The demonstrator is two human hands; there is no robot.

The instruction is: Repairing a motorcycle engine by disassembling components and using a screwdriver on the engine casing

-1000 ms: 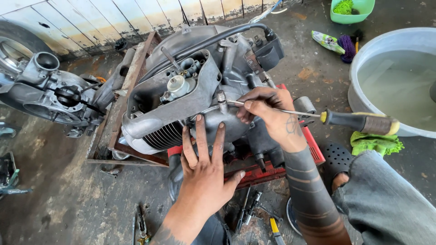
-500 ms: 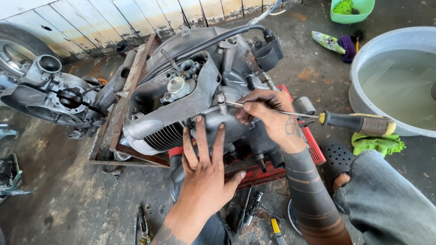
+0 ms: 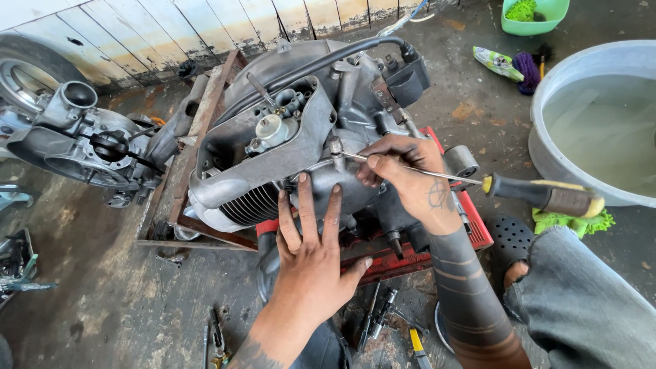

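Observation:
A grey, grimy scooter engine [image 3: 307, 116] rests on a red crate [image 3: 410, 256] and a rusty metal frame [image 3: 205, 123]. My left hand [image 3: 311, 256] lies flat against the engine's lower casing, fingers spread upward beside the cooling fins [image 3: 251, 203]. My right hand [image 3: 403, 174] pinches the metal shaft of a long screwdriver [image 3: 540, 193] whose black and yellow handle sticks out to the right. The screwdriver's tip touches a small fitting [image 3: 336, 147] on the casing.
A second engine block [image 3: 82, 140] lies at the left near a tyre [image 3: 31, 68]. A big grey basin of water [image 3: 601, 123] stands at the right, a green rag [image 3: 570, 222] beside it. Loose tools [image 3: 379, 318] lie on the oily floor. My knee in jeans [image 3: 588, 301] is at lower right.
My right hand has shifted slightly along the screwdriver's shaft; the view has drifted a little. My left hand stays pressed on the casing.

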